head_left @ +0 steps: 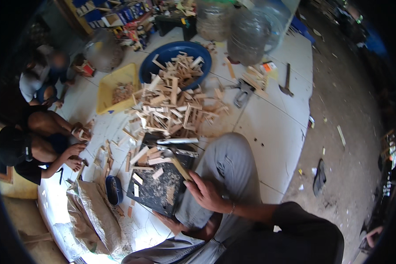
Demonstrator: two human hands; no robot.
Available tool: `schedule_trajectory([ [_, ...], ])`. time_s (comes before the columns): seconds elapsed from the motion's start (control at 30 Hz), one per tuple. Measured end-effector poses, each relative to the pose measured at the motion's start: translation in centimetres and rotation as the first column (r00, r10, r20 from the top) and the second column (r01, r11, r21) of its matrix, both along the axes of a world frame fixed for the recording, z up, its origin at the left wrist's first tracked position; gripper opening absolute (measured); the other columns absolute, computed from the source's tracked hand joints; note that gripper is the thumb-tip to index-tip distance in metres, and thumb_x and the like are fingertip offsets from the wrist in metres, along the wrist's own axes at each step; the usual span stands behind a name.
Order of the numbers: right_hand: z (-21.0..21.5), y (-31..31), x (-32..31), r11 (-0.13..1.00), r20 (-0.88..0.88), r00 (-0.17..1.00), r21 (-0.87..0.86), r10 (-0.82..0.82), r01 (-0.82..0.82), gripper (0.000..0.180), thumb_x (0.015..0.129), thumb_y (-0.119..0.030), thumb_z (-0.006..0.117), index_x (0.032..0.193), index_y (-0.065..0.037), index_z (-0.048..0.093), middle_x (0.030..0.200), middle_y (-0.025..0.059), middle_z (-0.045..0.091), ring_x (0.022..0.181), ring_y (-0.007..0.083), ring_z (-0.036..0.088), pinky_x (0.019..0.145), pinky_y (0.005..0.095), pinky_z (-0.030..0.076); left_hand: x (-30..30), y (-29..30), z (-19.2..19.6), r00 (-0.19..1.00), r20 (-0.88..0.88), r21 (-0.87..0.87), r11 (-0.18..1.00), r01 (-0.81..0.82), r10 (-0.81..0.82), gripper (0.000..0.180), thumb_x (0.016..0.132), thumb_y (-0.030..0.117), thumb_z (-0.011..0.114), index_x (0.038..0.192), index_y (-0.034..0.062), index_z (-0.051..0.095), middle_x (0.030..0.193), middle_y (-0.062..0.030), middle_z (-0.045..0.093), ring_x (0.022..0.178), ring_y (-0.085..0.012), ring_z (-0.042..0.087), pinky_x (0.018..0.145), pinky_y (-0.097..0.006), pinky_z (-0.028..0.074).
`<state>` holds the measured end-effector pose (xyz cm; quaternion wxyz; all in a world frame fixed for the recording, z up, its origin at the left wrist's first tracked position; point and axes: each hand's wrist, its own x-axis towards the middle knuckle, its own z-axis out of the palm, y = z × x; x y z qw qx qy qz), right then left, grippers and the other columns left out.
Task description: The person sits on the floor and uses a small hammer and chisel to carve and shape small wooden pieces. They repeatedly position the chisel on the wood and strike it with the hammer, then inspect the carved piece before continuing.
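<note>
My right hand (204, 192) is closed round the wooden handle of a hammer (179, 168). Its metal head hangs over the far part of a black slab (156, 193) in front of my bent knee. Small wooden strips (154, 156) lie across the slab's far end, and a few loose pieces and sawdust are scattered on its top. A pale, long bar (177, 141) lies just beyond them. My left hand does not show. Bare skin under the slab's near edge looks like a foot.
Beyond the slab rises a heap of wooden pieces (171, 105), spilling from a blue tub (147, 66). A yellow basin (103, 94), large plastic bottles (248, 37), another hammer (287, 81), a blue container (114, 190) and a sack (94, 215) surround it. Two people sit at left.
</note>
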<state>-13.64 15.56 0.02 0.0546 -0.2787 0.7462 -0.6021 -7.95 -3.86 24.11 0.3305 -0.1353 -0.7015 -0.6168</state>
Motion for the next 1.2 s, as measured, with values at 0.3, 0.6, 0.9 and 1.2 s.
schedule_trajectory([
  [0.3, 3.1, 1.0, -2.6, 0.827, -0.184, 0.825, 0.313, 0.535, -0.466, 0.054, 0.102, -0.03, 0.066, 0.152, -0.017, 0.052, 0.08, 0.0123, 0.068, 0.061, 0.0272, 0.065, 0.056, 0.0422, 0.05, 4.5, 7.5, 0.4, 0.802, 0.202, 0.04, 0.823, 0.566, -0.562, 0.026, 0.102, 0.013, 0.064, 0.123, -0.0012, 0.07, 0.12, -0.0119, 0.074, 0.108, -0.0209, 0.069, 0.098, -0.032, 0.052],
  [0.6, 6.6, 9.6, -2.9, 0.594, -0.128, 0.741, 0.694, 0.659, -0.408, 0.035, 0.095, -0.031, 0.068, 0.126, -0.016, 0.065, 0.088, 0.0077, 0.066, 0.077, 0.0277, 0.071, 0.069, 0.0427, 0.057, 5.8, 9.3, 1.1, 0.699, 0.252, 0.054, 0.731, 0.681, -0.67, 0.027, 0.101, 0.014, 0.066, 0.124, -0.0012, 0.069, 0.121, -0.0126, 0.073, 0.108, -0.0226, 0.069, 0.098, -0.033, 0.052],
  [0.9, 1.8, 11.7, -0.7, 0.674, -0.299, 0.728, 0.678, 0.617, -0.293, 0.032, 0.097, -0.031, 0.064, 0.126, -0.016, 0.06, 0.106, 0.0073, 0.063, 0.097, 0.0241, 0.067, 0.088, 0.0409, 0.051, 2.1, 9.8, 1.7, 0.641, 0.381, 0.005, 0.694, 0.72, -0.667, 0.03, 0.1, 0.014, 0.067, 0.125, -0.0012, 0.068, 0.122, -0.0133, 0.073, 0.109, -0.0243, 0.069, 0.097, -0.034, 0.052],
  [1.2, 3.8, 14.5, -0.9, 0.864, -0.508, 0.814, 0.503, 0.281, 0.016, 0.038, 0.098, -0.036, 0.068, 0.131, -0.019, 0.063, 0.096, 0.0008, 0.062, 0.083, 0.0152, 0.064, 0.075, 0.0318, 0.05, -2.4, 13.5, -0.9, 0.572, 0.63, -0.125, 0.658, 0.743, -0.526, 0.032, 0.098, 0.015, 0.069, 0.125, -0.0012, 0.067, 0.122, -0.014, 0.072, 0.109, -0.026, 0.069, 0.097, -0.036, 0.052],
])
